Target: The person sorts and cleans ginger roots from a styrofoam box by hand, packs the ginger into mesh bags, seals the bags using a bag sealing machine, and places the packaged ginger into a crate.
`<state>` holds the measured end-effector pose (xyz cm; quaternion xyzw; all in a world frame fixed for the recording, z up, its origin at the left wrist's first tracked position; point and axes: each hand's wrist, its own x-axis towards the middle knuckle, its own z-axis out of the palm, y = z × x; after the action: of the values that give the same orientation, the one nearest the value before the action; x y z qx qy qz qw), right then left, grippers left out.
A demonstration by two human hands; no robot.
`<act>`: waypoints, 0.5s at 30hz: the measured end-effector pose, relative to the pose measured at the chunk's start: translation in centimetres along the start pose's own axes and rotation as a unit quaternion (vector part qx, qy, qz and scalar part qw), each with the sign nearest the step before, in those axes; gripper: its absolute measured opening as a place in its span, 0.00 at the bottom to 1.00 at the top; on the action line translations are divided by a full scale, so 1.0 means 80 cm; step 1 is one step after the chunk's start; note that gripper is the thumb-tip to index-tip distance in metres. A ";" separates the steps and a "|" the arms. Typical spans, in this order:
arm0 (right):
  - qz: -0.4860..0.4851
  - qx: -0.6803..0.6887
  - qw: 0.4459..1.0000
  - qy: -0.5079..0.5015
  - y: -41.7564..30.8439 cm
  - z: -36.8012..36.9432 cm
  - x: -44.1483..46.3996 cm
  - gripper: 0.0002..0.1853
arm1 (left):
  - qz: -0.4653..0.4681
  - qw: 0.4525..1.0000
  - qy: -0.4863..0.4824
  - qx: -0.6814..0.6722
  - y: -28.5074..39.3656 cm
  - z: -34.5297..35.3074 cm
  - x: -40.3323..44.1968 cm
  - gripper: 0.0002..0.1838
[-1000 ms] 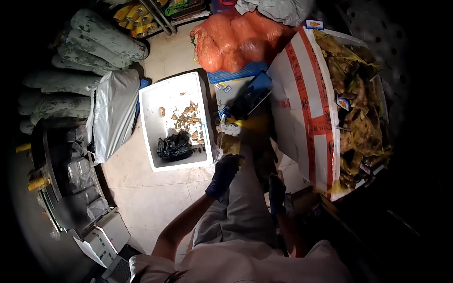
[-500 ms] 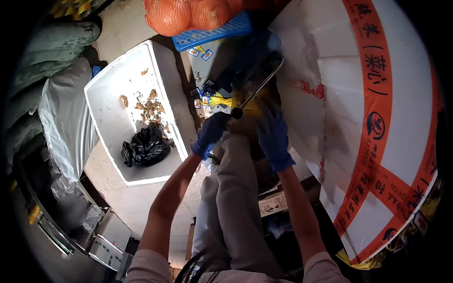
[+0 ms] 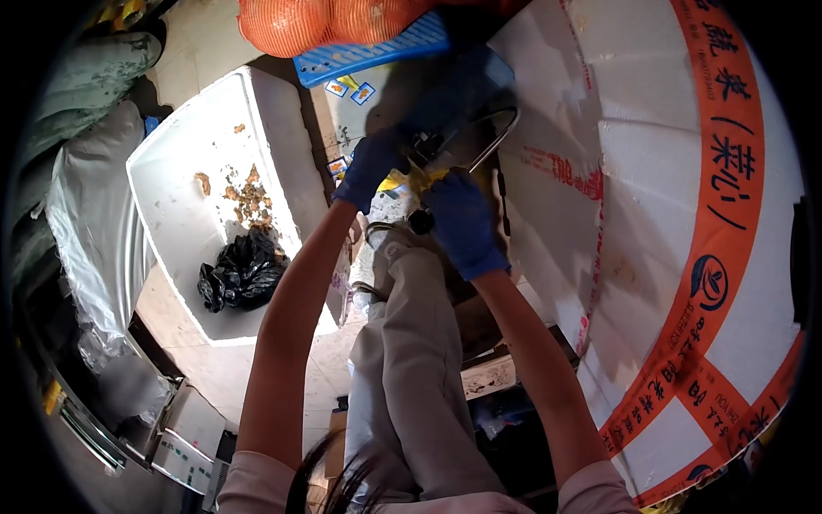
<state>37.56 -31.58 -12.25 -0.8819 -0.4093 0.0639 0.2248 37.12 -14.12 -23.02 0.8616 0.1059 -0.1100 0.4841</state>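
My left hand (image 3: 377, 167), in a blue glove, bends inward over a pile of yellow material with small printed tags (image 3: 336, 167). Its fingers look closed, and their tips are in shadow. My right hand (image 3: 465, 221), also gloved, has its fingers curled on bunched yellow material (image 3: 417, 180) between the hands. A bent metal rod (image 3: 495, 144) runs just above the right hand, and a black knob (image 3: 420, 222) sits beside its wrist side. What lies beneath the hands is dark and partly hidden.
A white foam box (image 3: 295, 163) with brown scraps and a black plastic bag (image 3: 244, 272) stands left. Orange net sacks (image 3: 342, 21) rest by a blue crate (image 3: 377, 53) ahead. Large white boxes with orange tape (image 3: 728, 163) wall the right side.
My left hand has moved forward, over the tagged yellow pile. My right hand has come inward, and its fingers have curled onto the yellow material. The view has shifted slightly.
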 end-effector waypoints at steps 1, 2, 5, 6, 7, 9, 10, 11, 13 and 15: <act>0.000 -0.001 1.000 -0.002 -0.001 0.001 -0.001 0.05 | 0.014 1.000 0.006 -0.023 -0.002 -0.001 -0.001 0.11; -0.001 -0.012 1.000 -0.008 -0.002 0.001 -0.002 0.04 | 0.029 0.998 0.013 -0.047 -0.005 -0.001 -0.001 0.11; 0.010 -0.060 0.995 -0.079 -0.010 -0.001 0.004 0.04 | -0.052 0.996 -0.020 -0.068 0.009 -0.011 0.006 0.10; 0.025 -0.096 0.985 -0.141 -0.014 -0.002 0.006 0.04 | -0.115 0.989 -0.038 -0.089 0.019 -0.016 0.008 0.11; 0.022 -0.098 0.984 -0.144 -0.020 0.007 0.005 0.04 | -0.115 0.988 -0.036 -0.093 0.028 -0.020 0.010 0.11; 0.014 -0.220 0.962 -0.161 -0.036 0.023 0.004 0.04 | -0.148 0.986 -0.056 -0.047 0.028 -0.020 0.014 0.11; 0.011 -0.220 0.962 -0.163 -0.035 0.027 0.005 0.04 | -0.150 0.986 -0.055 -0.049 0.026 -0.019 0.011 0.11; -0.016 -0.198 0.950 -0.240 -0.039 0.020 0.014 0.05 | -0.096 0.994 -0.005 -0.044 0.022 -0.017 0.007 0.11; -0.043 -0.177 0.930 -0.318 -0.044 0.034 0.017 0.06 | -0.041 0.997 0.046 -0.042 0.015 -0.009 0.006 0.11; -0.040 -0.113 0.939 -0.322 -0.056 0.095 0.007 0.06 | -0.038 0.992 0.028 -0.120 0.005 -0.008 0.007 0.13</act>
<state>32.51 -26.02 -16.97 -0.8164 -0.4997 0.2889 -0.0178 37.82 -13.77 -22.53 0.7952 0.1652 -0.0904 0.5763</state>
